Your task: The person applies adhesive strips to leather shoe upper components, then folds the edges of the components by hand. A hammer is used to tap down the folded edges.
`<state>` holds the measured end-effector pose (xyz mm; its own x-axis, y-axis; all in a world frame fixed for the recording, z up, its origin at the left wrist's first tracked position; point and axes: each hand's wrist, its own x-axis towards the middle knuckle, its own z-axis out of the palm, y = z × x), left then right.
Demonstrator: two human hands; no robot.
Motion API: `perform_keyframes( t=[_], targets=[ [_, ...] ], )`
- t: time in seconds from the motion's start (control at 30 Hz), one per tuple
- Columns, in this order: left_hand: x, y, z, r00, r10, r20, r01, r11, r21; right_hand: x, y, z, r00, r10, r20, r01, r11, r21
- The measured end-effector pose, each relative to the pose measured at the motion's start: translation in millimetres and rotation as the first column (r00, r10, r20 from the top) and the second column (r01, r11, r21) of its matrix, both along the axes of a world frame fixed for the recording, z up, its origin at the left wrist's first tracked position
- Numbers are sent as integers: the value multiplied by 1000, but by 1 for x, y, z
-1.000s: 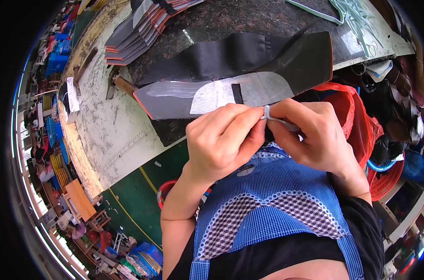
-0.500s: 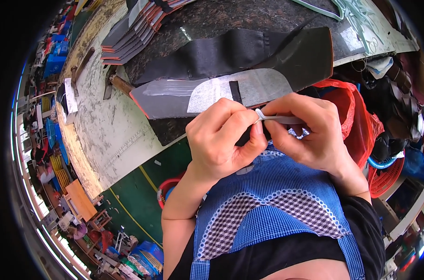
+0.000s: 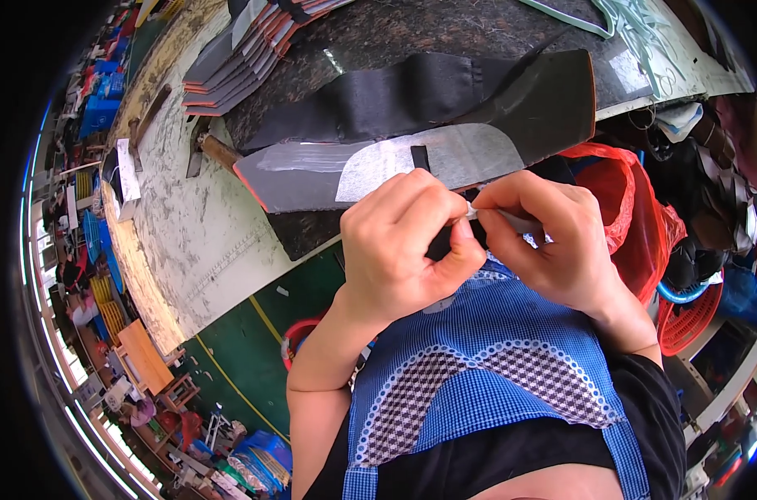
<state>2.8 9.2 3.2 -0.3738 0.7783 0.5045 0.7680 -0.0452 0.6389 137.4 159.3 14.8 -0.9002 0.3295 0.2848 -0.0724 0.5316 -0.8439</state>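
Close together in front of my apron, my left hand [image 3: 403, 246] and my right hand [image 3: 553, 242] each pinch a thin white strip [image 3: 472, 213]. Only a small bit of it shows between the fingertips; a paler length runs behind my right fingers. Just beyond lies a dark grey curved panel [image 3: 553, 104] with orange edges, resting at the near side of the table. It carries a whitish patch [image 3: 470, 154] with a black slot [image 3: 420, 158]. A wavy black fabric band [image 3: 395, 92] lies along its far side. Neither hand touches the panel, as far as I can see.
A stack of orange-edged grey panels [image 3: 237, 75] sits at the back left of the dark stone slab [image 3: 378, 29]. Near it is a wooden handle [image 3: 220, 153]. Pale green strips [image 3: 633, 33] hang at the back right. A red plastic bag [image 3: 633, 208] and red basket [image 3: 687, 325] stand right.
The white strip's folded loop between my fingertips has flattened to a small bit. My fingertips have drawn closer together, the left hand shifting slightly right. The panel stays put.
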Motion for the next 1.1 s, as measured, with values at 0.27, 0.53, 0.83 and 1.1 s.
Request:
perform_keyframes(
  t=[0.27, 0.53, 0.83, 1.1],
  targets=[
    [-1, -7, 8, 906, -90, 414, 113, 993, -33, 0, 2, 6, 998, 58, -23, -60, 992, -112],
    [-3, -6, 11, 985, 11, -173, -11, 1000, -1, -3, 2, 4, 996, 50, -76, -45, 997, 60],
    [1, -7, 4, 1000, 20, 1, -20, 999, 28, -5, 2, 7, 996, 56, -74, -54, 998, 30],
    [-6, -12, 6, 992, -39, 119, 38, 999, 11, -5, 2, 13, 999, 43, -18, -43, 999, -3]
  ],
)
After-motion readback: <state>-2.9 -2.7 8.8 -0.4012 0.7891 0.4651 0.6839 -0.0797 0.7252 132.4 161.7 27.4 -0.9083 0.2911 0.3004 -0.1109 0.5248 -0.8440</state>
